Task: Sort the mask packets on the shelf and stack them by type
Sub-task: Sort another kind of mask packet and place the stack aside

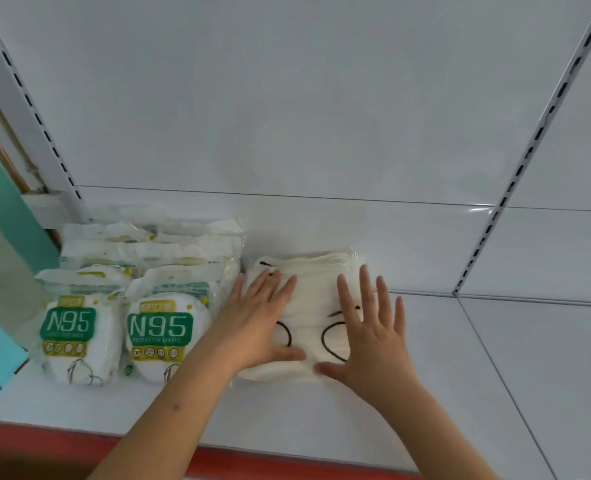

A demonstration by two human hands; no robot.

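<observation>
Here, white shelf (495,393), perhaps steel; both hands (373,341) flat, fingers spread, atop cream packets (313,292).

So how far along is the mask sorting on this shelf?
Nearly done, it seems. The N95 packets sit grouped at the shelf's left. Left hand and right hand press flat on the cream mask stack beside them. No loose packets show; only squaring that stack looks left.

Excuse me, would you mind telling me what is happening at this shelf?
A person is sorting mask packets. Both the left hand and the right hand press flat on a stack of cream masks with black ear loops on the white shelf. The N95 packets already sit grouped beside it.
</observation>
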